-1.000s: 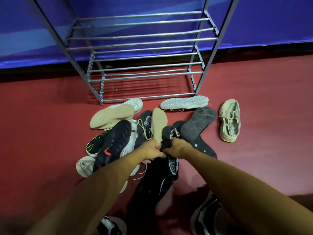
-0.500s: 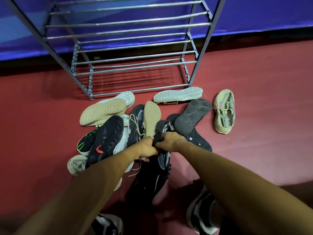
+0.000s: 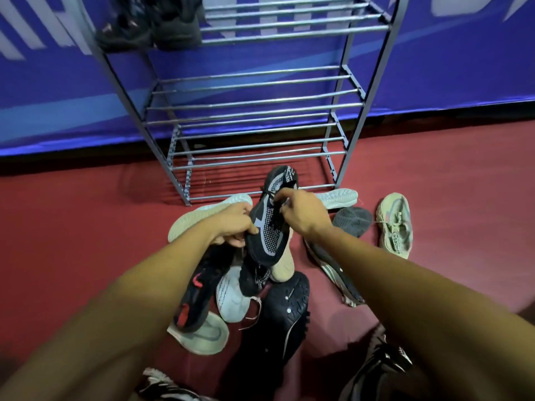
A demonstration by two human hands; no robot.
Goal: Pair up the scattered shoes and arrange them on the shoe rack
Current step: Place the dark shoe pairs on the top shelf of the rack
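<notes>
I hold a black-and-grey knit shoe [image 3: 270, 224] lifted above the pile, toe toward me and heel toward the rack. My left hand [image 3: 234, 224] grips its left side. My right hand [image 3: 301, 215] pinches the laces and tongue at its right. Under it lies a heap of shoes: a black shoe with red marks [image 3: 197, 293], a white knit shoe [image 3: 231, 296], a black cleated shoe sole up [image 3: 283, 314] and beige soles [image 3: 199, 218]. The grey metal shoe rack [image 3: 249, 111] stands just beyond, with a dark pair [image 3: 150, 24] on its top left shelf.
A cream shoe [image 3: 396, 224] lies upright at the right, beside a grey shoe sole up [image 3: 351, 219] and a white sole [image 3: 335, 198] by the rack's foot. A blue banner wall [image 3: 463, 68] backs the rack. More shoes sit at the bottom edge [image 3: 376, 369]. The floor is red.
Both hands have lifted the black-and-grey knit shoe out of the pile and up toward the rack. The view has tilted up, showing the rack's upper shelves and the dark pair.
</notes>
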